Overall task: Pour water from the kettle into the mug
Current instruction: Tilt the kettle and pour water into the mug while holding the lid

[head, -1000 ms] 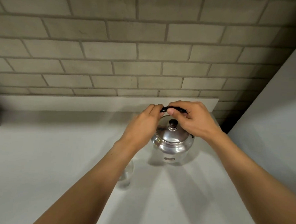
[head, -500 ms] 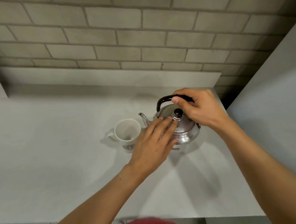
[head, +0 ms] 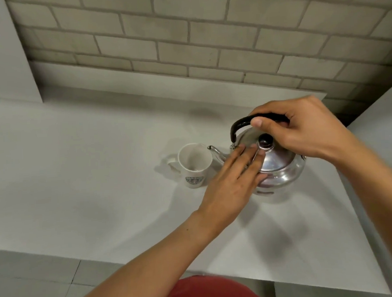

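A shiny steel kettle (head: 280,166) with a black handle and black lid knob stands on the white counter (head: 101,187), its spout pointing left. My right hand (head: 303,129) is closed around the handle from above. My left hand (head: 233,182) lies flat with fingers extended, its fingertips resting on the lid beside the knob. A white mug (head: 194,165) with a green emblem stands upright just left of the spout, its handle facing left; the spout tip is at the mug's rim.
A grey brick wall (head: 184,35) rises behind a low ledge at the back. White panels stand at the far left and at the right. The counter's front edge runs near me, with a tiled floor and red clothing below.
My left hand left the handle and came down flat onto the lid. The view dropped, bringing the mug and the counter's front edge into sight. My right hand kept its grip.
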A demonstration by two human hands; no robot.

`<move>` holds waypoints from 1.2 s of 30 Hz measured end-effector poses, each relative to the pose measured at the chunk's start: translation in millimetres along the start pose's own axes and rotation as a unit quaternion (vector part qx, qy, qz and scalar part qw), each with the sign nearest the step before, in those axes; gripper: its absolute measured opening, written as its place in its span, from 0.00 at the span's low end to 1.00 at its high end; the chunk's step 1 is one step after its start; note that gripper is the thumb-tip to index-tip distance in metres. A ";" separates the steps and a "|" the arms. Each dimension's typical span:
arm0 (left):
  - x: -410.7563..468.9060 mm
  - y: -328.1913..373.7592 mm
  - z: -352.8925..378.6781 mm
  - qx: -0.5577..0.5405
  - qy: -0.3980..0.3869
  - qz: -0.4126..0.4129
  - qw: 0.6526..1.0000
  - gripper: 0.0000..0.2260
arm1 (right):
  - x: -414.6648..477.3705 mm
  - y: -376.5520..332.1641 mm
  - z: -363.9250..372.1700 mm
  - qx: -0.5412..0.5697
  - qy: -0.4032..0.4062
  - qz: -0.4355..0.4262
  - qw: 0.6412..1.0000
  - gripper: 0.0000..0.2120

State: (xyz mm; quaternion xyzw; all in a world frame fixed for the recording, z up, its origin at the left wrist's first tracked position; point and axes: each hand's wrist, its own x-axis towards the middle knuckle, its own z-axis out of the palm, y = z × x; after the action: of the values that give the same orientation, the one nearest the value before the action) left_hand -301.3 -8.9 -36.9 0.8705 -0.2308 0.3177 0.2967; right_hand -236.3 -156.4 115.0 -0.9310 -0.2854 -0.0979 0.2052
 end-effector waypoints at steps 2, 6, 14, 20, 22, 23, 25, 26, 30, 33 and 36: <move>2.3 3.8 -3.4 -0.021 0.017 -0.015 1.000 0.19 | 5.2 -6.8 -6.1 -0.018 -0.002 -0.026 0.999 0.11; 7.2 9.9 -11.1 -0.080 0.024 -0.053 0.995 0.19 | 18.0 -17.5 -14.1 -0.050 -0.019 -0.064 0.997 0.11; 8.1 15.2 -12.5 -0.154 0.039 -0.097 0.983 0.19 | 38.5 -30.8 -16.5 -0.090 -0.081 -0.105 0.987 0.13; 7.9 12.3 -8.9 -0.173 0.065 -0.105 0.977 0.19 | 47.7 -43.3 -17.9 -0.102 -0.108 -0.106 0.983 0.16; 8.0 11.8 -8.2 -0.182 0.069 -0.107 0.975 0.19 | 50.4 -46.9 -18.6 -0.105 -0.120 -0.103 0.982 0.15; 8.2 11.2 -8.3 -0.185 0.071 -0.107 0.974 0.19 | 51.6 -48.7 -19.1 -0.109 -0.125 -0.103 0.981 0.14; 8.6 9.9 -9.5 -0.190 0.073 -0.106 0.973 0.19 | 53.3 -52.5 -19.7 -0.117 -0.135 -0.103 0.978 0.14; 9.2 9.1 -10.3 -0.191 0.074 -0.105 0.973 0.19 | 54.0 -54.3 -20.3 -0.120 -0.139 -0.102 0.978 0.14; 12.3 8.9 -11.7 -0.193 0.079 -0.114 0.971 0.19 | 56.4 -59.0 -21.6 -0.131 -0.146 -0.102 0.975 0.13; 14.8 10.5 -11.7 -0.195 0.082 -0.123 0.970 0.19 | 57.9 -60.7 -22.3 -0.140 -0.146 -0.110 0.973 0.13; 17.0 12.0 -11.2 -0.201 0.091 -0.124 0.968 0.18 | 60.5 -61.1 -24.8 -0.150 -0.152 -0.112 0.971 0.14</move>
State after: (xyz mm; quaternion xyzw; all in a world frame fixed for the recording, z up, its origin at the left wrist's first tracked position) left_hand -301.3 -13.7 -13.7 0.7824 -0.1527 0.3032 0.5222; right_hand -223.4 -91.5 175.3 -0.9172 -0.3979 -0.0196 0.0056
